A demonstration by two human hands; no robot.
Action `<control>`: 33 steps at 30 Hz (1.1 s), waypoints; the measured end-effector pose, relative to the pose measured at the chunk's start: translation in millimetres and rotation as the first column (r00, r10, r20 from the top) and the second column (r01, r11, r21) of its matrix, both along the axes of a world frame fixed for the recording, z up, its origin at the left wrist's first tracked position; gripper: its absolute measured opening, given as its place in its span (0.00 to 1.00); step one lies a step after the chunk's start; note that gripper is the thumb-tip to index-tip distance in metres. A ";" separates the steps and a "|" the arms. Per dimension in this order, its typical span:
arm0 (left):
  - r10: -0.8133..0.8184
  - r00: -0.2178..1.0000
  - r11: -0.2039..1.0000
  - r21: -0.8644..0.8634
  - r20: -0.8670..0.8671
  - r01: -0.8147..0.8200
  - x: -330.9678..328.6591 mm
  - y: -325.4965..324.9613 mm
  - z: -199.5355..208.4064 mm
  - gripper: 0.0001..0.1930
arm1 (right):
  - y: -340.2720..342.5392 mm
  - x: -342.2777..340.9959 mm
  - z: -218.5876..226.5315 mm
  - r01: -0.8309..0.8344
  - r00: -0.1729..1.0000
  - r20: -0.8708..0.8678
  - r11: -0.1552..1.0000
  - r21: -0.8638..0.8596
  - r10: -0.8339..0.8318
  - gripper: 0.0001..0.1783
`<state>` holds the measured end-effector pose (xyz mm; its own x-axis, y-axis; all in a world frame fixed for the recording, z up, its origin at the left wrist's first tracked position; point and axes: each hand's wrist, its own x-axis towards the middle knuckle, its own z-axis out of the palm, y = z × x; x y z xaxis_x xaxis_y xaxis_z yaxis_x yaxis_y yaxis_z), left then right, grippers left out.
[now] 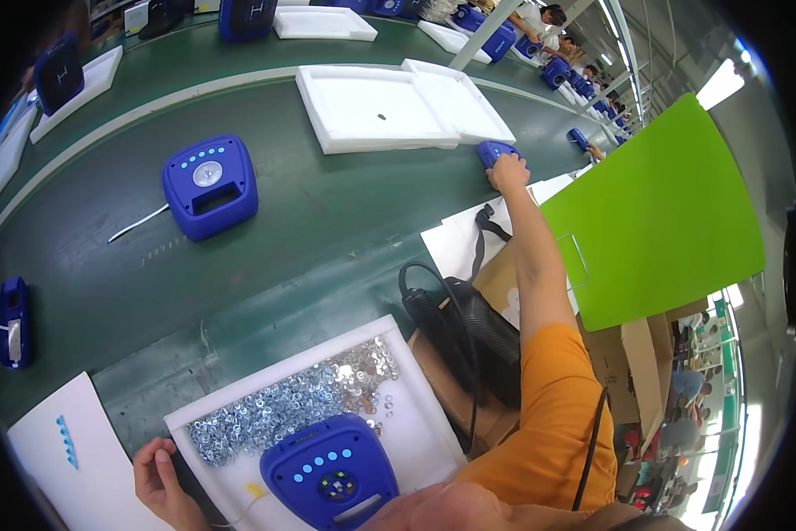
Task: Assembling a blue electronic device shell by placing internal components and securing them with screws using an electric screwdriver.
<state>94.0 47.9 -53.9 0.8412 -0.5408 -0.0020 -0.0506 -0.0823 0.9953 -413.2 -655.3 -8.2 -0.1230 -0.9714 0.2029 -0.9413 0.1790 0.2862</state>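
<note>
My right arm, in an orange sleeve, reaches out over the bench. At its end my right hand (510, 173) is closed round the near end of a blue plastic housing (488, 152) lying beside white foam trays. My left hand (163, 488) rests by the left edge of a white foam parts tray (185, 409), fingers loosely curled and apart from the thumb, with nothing visible in them. In that tray a blue housing with a row of light-blue buttons (329, 473) leans over a heap of small shiny metal pieces (274, 416). A thin white wire (239, 513) trails from it.
Another blue housing (210, 188) with a white wire lies on the green bench (327, 221). Empty-looking foam trays (371, 111) stand behind. A white sheet (70, 496) bears blue button strips. A black cordless-looking tool (469, 319), cartons (637, 363) and a lime-green board (664, 221) are right.
</note>
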 end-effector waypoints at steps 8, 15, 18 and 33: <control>-0.072 0.993 0.997 0.012 0.088 0.071 3.1 5.7 -5.7 0.11 | 8.4 -18.2 -13.6 -0.244 0.969 -0.061 0.962 -0.123 0.238 0.14; -0.082 0.991 0.997 0.022 0.105 0.081 -0.6 8.7 -6.2 0.13 | 2.0 -28.6 -10.8 -0.368 0.921 -0.177 0.924 -0.106 0.346 0.11; -0.067 0.990 0.993 0.106 0.125 0.054 0.8 9.0 -5.9 0.10 | 14.4 -25.4 4.3 -0.292 0.956 -0.101 0.929 -0.227 0.275 0.11; -0.078 0.986 0.996 -0.037 0.148 0.084 10.1 -4.4 -1.6 0.09 | 74.9 66.8 55.0 -0.453 0.876 0.083 0.869 -0.196 0.475 0.19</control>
